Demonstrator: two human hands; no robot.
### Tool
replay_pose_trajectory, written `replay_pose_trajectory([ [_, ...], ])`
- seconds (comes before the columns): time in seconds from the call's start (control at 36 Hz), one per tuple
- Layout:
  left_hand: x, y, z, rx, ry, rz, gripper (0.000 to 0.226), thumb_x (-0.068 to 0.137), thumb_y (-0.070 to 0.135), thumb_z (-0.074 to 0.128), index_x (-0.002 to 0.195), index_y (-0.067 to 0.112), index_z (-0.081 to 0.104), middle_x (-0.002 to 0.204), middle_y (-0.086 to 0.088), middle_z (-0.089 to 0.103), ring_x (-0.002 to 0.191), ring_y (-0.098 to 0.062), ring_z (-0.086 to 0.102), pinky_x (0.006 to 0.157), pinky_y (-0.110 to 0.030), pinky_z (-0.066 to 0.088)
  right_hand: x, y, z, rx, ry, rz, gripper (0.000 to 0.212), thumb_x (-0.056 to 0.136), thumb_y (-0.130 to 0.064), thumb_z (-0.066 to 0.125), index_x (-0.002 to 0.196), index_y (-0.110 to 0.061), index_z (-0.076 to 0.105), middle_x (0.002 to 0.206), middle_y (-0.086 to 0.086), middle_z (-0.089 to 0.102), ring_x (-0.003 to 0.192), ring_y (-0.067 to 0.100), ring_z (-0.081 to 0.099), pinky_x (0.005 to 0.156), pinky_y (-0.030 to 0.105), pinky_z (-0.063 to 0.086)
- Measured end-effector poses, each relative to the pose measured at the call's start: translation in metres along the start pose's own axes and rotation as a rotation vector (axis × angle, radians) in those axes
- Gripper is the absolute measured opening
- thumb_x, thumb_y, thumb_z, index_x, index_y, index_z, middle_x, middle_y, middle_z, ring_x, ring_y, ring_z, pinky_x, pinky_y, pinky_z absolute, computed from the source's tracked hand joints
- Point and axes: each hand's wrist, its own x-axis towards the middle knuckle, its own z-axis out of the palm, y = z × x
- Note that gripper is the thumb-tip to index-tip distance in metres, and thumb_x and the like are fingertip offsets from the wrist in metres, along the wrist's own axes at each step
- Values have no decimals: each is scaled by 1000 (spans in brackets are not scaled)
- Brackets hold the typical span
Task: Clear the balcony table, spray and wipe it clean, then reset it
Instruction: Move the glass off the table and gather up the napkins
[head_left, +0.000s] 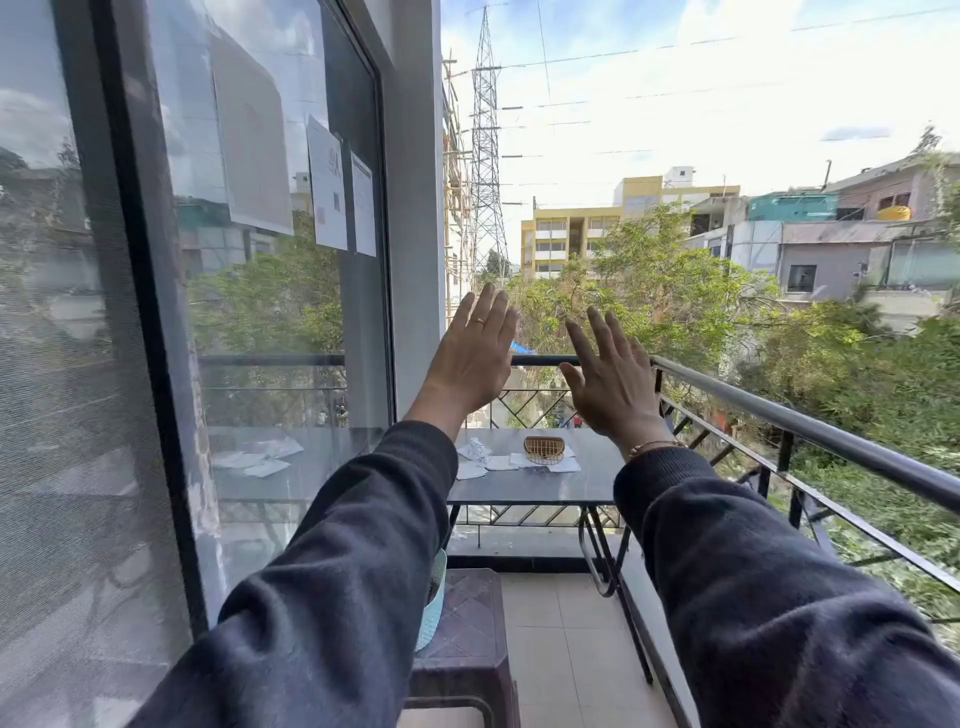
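Your hands raised above the cluttered balcony desk.

Your left hand and right hand lift with fingers straight, each grip released, grasping nothing; beyond, the grey rectangular desk carries a gold wire basket and crumpled white papers.

— Where is the table open?
— Its near edge and right side are bare. Scattered papers and a wire basket crowd the far edge; the railing hems the right.
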Motion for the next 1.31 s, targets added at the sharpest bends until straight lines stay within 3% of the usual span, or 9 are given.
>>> replay_pose_trajectory([
  [0.61, 62, 68, 44, -32, 30, -69, 62, 101, 33, 28, 151, 1, 9, 160, -18, 4, 147, -35, -1, 118, -48, -1, 38, 85, 51, -47, 22, -44, 60, 98, -40, 27, 149, -24, -2, 158, 3, -10, 146, 23, -8, 117, 47, 1],
  [0.83, 92, 83, 124, 65, 15, -57, 64, 98, 35, 36, 150, 1, 17, 158, -18, 18, 147, -35, 12, 118, -49, 9, 65, 113, 120, -15, -12, -77, 60, 98, -40, 27, 149, -24, -1, 158, 3, -10, 146, 21, -7, 119, 46, 1],
  [1.03, 142, 85, 195, 63, -8, -18, 64, 101, 33, 28, 151, 0, 3, 160, -18, 3, 148, -35, 0, 118, -48, 0, 115, 142, 190, -42, -7, -77, 61, 99, -41, 26, 148, -23, -4, 158, 4, -11, 146, 21, -9, 119, 45, 1],
  [1.22, 219, 76, 285, 29, 9, 4, 63, 101, 32, 29, 151, 2, 6, 160, -18, 3, 148, -34, -2, 118, -47, -3, 198, 168, 262, -50, -64, -70, 61, 99, -42, 22, 148, -24, -9, 157, 4, -16, 145, 22, -13, 120, 47, 0],
  [1.31, 252, 70, 323, 42, 27, 22, 64, 99, 33, 36, 151, 2, 14, 159, -18, 11, 148, -34, 5, 118, -48, 3, 237, 175, 291, -16, -73, -69, 61, 99, -41, 24, 148, -26, -8, 157, 3, -15, 145, 22, -13, 120, 49, 2],
])
